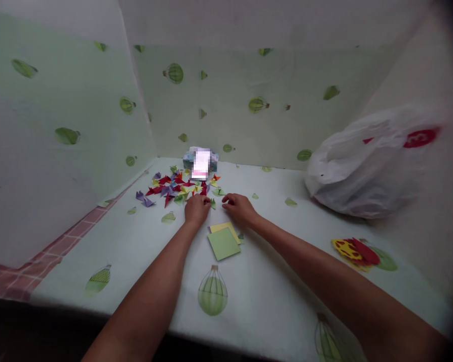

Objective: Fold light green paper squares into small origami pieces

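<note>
My left hand (197,208) is closed at the edge of the pile, its fingertips pinching a small green folded paper crane (213,203). Just to the right, my right hand (240,207) is held with curved fingers apart, and nothing shows in them. A heap of folded paper cranes (168,190) in red, purple, yellow and green spreads beyond and left of my left hand. Closer to me, below the gap between the hands, a green square of paper (224,244) lies partly over a yellow square (232,229).
Behind the cranes, a phone (201,165) with a blurred bright screen leans against a box (189,158). A white plastic bag (366,166) stands at the right. Red and yellow cut-out pieces (357,253) lie in front of it on the balloon-patterned tablecloth (143,281).
</note>
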Action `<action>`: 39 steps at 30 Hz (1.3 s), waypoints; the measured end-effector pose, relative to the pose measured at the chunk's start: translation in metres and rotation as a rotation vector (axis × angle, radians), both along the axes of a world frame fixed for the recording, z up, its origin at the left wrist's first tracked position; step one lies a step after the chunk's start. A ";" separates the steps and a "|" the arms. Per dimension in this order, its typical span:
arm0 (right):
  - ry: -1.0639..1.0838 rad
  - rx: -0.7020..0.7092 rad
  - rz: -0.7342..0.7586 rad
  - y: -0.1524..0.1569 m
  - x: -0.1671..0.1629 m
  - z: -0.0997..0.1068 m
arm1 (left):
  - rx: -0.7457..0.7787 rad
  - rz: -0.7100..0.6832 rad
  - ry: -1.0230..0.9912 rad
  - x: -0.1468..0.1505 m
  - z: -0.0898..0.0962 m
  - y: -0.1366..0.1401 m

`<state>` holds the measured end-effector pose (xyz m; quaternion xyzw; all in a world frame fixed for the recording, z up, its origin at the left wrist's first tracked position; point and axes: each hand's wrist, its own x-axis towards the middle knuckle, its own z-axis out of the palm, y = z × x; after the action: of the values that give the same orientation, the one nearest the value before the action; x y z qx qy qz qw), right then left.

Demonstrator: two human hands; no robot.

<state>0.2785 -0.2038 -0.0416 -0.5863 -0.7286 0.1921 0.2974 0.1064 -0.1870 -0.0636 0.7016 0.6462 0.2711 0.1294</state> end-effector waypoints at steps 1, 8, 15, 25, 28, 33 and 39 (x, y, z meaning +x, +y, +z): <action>0.004 0.003 0.009 0.008 -0.007 -0.003 | 0.001 -0.002 0.002 0.000 0.000 0.000; 0.059 0.043 0.084 0.036 -0.026 -0.019 | -0.015 0.003 0.020 0.000 0.000 0.001; 0.134 0.057 0.121 0.041 -0.013 -0.028 | -0.030 0.025 0.013 0.002 0.000 0.001; 0.117 0.085 0.131 0.042 -0.016 -0.032 | -0.041 0.040 0.010 0.003 0.000 0.002; 0.099 0.092 0.125 0.042 -0.015 -0.033 | -0.050 0.043 0.005 0.003 0.001 0.003; 0.077 0.091 0.140 0.041 -0.016 -0.032 | -0.054 0.047 -0.010 0.003 0.001 0.002; 0.046 0.096 0.137 0.040 -0.017 -0.032 | -0.014 0.035 -0.106 0.001 -0.002 0.004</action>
<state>0.2618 -0.1633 -0.0736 -0.5154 -0.7684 0.1904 0.3281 0.1076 -0.1833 -0.0652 0.6740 0.6524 0.3056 0.1634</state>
